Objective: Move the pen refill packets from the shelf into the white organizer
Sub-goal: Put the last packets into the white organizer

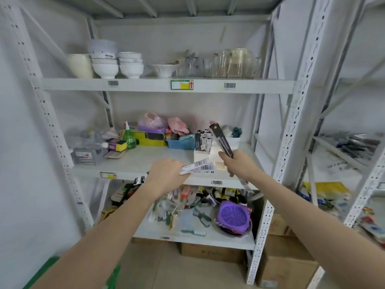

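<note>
My right hand (pixel 237 163) grips a long dark pen refill packet (pixel 221 139), which tilts up and to the left above the white organizer (pixel 201 155). The organizer stands at the right of the middle shelf (pixel 150 159) and holds several upright packets (pixel 203 140). At the shelf's front edge, my left hand (pixel 166 174) holds a few white-backed packets (pixel 199 166) with barcodes facing up; they point right toward the organizer.
Behind the organizer on the middle shelf are a blue basket (pixel 180 143), a green spray bottle (pixel 129 136) and a white bin (pixel 233 140). Bowls (pixel 105 66) and glass jars (pixel 235 63) fill the top shelf. Brushes and a purple strainer (pixel 233 215) lie on the shelf below.
</note>
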